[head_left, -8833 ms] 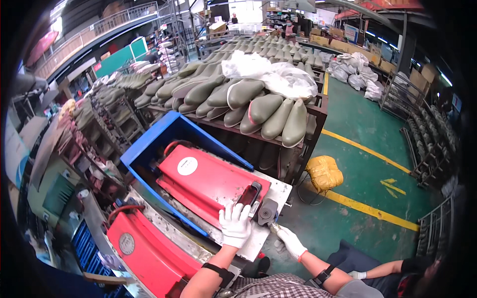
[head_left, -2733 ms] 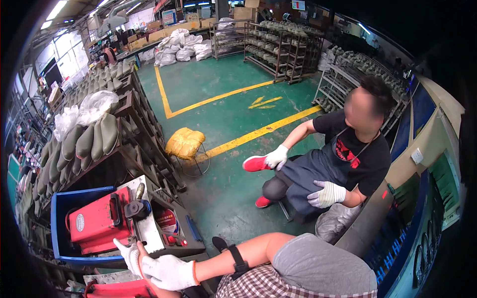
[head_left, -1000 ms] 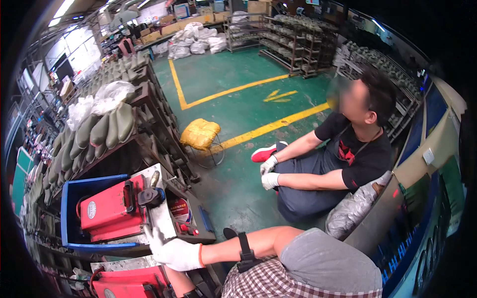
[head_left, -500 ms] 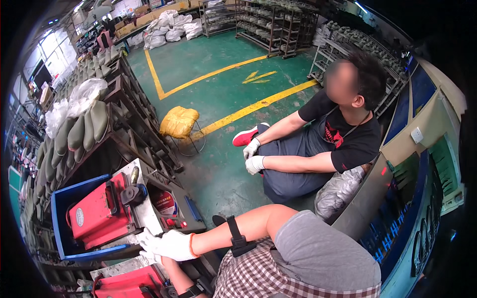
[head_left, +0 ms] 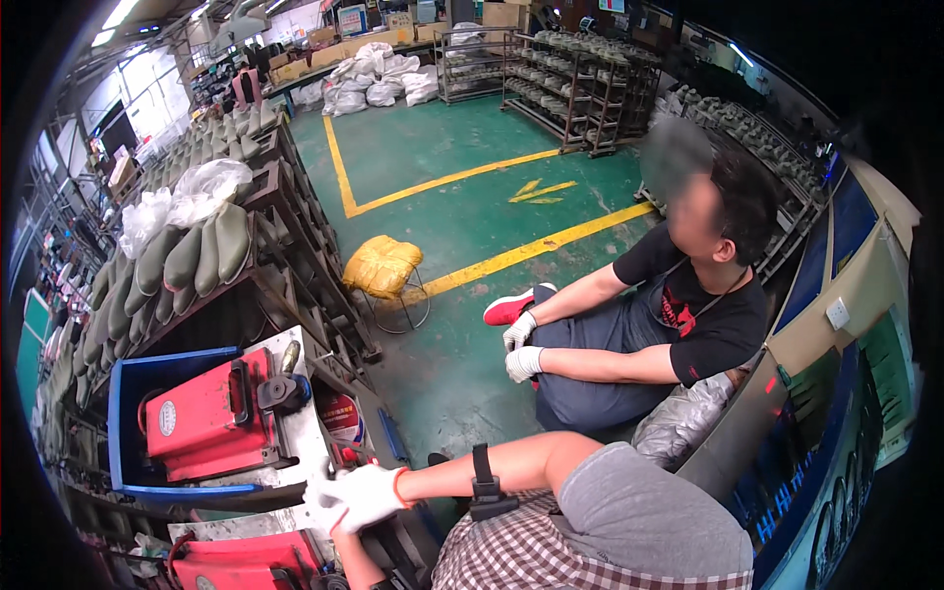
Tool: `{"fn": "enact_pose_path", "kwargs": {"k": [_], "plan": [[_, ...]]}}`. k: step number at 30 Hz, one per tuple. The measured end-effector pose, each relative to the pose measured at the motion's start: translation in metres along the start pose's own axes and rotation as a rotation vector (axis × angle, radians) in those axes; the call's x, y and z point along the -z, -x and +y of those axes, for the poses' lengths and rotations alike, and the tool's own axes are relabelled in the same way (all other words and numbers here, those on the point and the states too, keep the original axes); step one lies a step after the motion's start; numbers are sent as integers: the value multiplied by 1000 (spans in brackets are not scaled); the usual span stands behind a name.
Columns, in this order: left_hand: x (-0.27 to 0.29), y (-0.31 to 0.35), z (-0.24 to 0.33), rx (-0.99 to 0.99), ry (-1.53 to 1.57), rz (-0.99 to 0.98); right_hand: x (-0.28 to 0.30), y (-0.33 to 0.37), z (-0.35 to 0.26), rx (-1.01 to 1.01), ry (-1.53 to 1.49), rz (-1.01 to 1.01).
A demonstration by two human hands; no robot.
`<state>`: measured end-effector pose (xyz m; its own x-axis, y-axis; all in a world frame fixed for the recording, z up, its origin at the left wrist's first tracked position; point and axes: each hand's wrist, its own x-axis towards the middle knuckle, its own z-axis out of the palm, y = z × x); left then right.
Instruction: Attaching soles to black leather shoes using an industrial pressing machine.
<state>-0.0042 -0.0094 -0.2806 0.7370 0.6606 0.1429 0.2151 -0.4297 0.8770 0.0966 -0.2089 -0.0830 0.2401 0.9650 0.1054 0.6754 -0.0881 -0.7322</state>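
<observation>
My right hand [head_left: 372,494], in a white knit glove with an orange cuff edge, lies against my left hand [head_left: 322,503], also gloved in white. The two touch and overlap at the lower left, and their fingers merge, so I cannot tell how each is curled. No object shows between them. Just beyond them is a red machine cover [head_left: 208,418] inside a blue bin-like frame [head_left: 116,423], with a dark round knob [head_left: 285,393] beside it. A second red cover [head_left: 251,562] sits nearer, below my hands.
A seated co-worker [head_left: 713,310] in white gloves rests both hands at the knees. A stool with a yellow cushion [head_left: 383,265] stands on the green floor. Racks of grey-green boot-shaped forms [head_left: 231,241] line the left; wheeled racks [head_left: 580,88] and white sacks [head_left: 369,79] stand far back.
The view has shifted, so the surroundings sit further right in the picture. My hands stay together, with slightly altered finger positions. The co-worker's pose is much the same.
</observation>
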Motion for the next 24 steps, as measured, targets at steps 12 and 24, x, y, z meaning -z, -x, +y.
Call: {"fn": "enact_pose_path", "kwargs": {"k": [12,24], "plan": [[2,-27,87,633,1074,352,-35,3,19,-232,36,423],[-25,-24,161,243,361,310,15,52,23,-102,-180,6]]}}
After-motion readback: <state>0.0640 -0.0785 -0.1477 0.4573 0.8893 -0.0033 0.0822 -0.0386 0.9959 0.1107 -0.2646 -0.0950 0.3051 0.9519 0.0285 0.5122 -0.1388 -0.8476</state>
